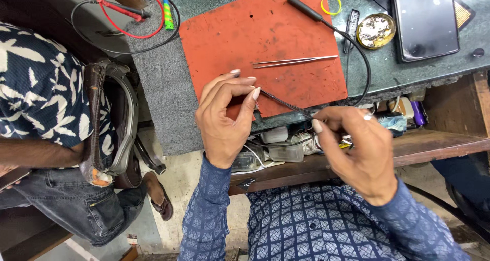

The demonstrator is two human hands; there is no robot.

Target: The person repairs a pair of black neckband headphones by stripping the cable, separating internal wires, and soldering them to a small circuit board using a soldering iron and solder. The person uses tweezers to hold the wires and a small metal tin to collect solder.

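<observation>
A: Where is the thin black cable (286, 105) relative to the fingers?

B: It runs across the middle of the frame, between the two hands. Its one end sits at the fingertips (254, 93) of the left hand (224, 115), where thumb and forefinger are pressed together on it. The end itself is too small to see clearly.

A: And the right hand (360, 151)?

B: It is at the centre right, slightly lower. Its thumb and fingers are closed on the same cable, near the front edge of the bench. From there the cable goes up in a curve on the right side to a black probe handle (304, 8) that lies at the top of the red mat (229, 36).

A: What lies around?

B: Metal tweezers (295, 62) rest on the mat, just above the left fingertips, not touching them. A yellow rubber ring (331, 4) and a round tin (376, 30) are in the upper right, beside a dark phone (425, 20). In the upper left are red and black test leads (133, 12). Another person in a leaf-pattern shirt (41, 87) sits at the left edge.
</observation>
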